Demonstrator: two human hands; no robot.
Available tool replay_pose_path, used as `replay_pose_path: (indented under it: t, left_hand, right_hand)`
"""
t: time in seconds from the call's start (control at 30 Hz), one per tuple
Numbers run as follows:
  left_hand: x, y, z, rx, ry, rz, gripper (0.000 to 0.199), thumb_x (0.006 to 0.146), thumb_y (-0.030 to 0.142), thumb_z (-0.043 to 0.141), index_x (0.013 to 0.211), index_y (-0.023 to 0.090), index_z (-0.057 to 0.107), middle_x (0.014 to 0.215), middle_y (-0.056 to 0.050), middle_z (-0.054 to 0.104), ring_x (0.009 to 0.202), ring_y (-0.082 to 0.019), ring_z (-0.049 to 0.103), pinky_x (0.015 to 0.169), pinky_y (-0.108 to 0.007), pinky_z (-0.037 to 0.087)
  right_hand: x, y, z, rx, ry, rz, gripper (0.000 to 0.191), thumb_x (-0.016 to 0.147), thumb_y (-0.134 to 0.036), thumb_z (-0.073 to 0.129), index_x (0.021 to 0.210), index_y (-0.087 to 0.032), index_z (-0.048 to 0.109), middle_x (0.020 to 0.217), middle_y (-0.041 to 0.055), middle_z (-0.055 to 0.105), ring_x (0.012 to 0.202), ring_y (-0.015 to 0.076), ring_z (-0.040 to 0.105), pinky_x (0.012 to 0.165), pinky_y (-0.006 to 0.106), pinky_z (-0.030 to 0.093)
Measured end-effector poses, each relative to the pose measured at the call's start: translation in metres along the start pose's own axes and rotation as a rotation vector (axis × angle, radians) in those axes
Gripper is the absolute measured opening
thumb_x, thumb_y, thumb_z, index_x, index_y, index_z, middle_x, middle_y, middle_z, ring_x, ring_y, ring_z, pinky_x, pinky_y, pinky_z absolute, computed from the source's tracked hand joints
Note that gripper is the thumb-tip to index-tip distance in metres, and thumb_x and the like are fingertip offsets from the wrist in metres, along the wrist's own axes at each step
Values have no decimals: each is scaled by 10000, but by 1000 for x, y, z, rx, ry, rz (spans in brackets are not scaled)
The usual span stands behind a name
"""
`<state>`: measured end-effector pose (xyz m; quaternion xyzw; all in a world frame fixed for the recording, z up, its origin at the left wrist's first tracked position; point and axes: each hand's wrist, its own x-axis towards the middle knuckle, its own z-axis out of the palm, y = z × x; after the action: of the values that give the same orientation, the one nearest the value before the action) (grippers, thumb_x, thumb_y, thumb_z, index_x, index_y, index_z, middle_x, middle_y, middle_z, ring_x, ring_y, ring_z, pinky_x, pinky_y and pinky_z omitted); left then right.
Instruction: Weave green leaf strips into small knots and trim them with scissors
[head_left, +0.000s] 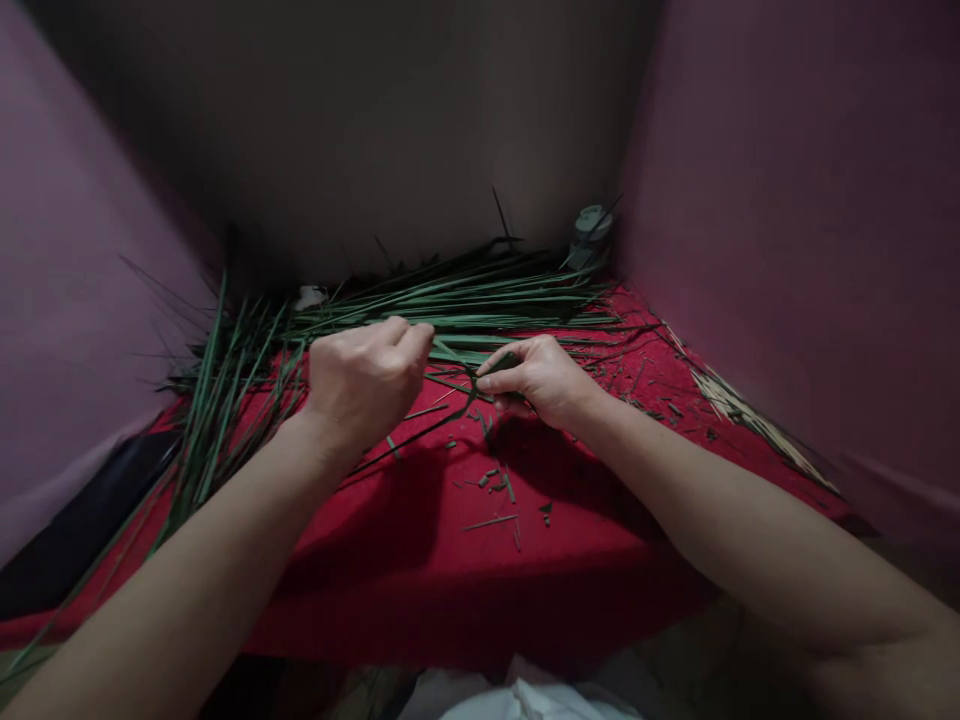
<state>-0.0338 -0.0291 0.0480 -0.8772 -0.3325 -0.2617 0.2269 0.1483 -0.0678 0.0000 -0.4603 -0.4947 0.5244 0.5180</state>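
Observation:
Over the middle of the red cloth, my left hand (369,380) is closed in a fist on a long green leaf strip (452,353). The strip runs across to my right hand (536,380), whose thumb and fingers pinch it together with a small folded green piece. A dark loose end (420,432) hangs down to the left below the hands. What lies inside the left fist is hidden. How the strip is folded in the right fingers is too dim to make out.
Green leaf blades (480,305) are heaped along the back, with more blades (214,420) at the left. Cut scraps (495,480) litter the red cloth (360,560). Pale thin sticks (757,425) lie along the right edge. A whitish container (591,235) stands in the back right corner.

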Motion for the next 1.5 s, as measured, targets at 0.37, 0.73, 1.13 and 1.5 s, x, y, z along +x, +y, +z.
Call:
replay_pose_path:
  t: [0.37,0.73,1.13,1.5]
  left_hand:
    - [13,-17,-29,-627,-224,-468,140,727,244,550,775,207,676,467,11,489,405,-108,409,427,-254,284]
    - [11,-12,-18,-1338,-475,-631,119,707,239,651,628,153,674,575,-39,604,506,-106,527,460,-219,407]
    - [5,2,25,-1581,-515,-702,116,586,129,732,675,131,657,576,-6,621,537,-114,577,553,-243,458]
    - [1,-5,34,-1749,-719,-609,422,619,78,689,1029,161,635,708,-21,644,565,-109,584,540,-227,465]
  right_hand:
    - [6,0,-10,156,53,-2,187,573,-163,740,718,-136,625,515,-18,588,376,70,497,341,172,357]
    - [5,3,-9,110,-28,9,161,575,-151,736,694,-126,630,514,-14,583,366,55,473,317,156,315]
    - [8,7,-11,181,-110,62,197,562,-148,754,706,-134,619,519,-21,572,399,72,500,305,152,309]
    - [8,11,-10,111,-202,79,147,596,-143,731,673,-126,608,471,-14,579,353,73,477,278,162,268]
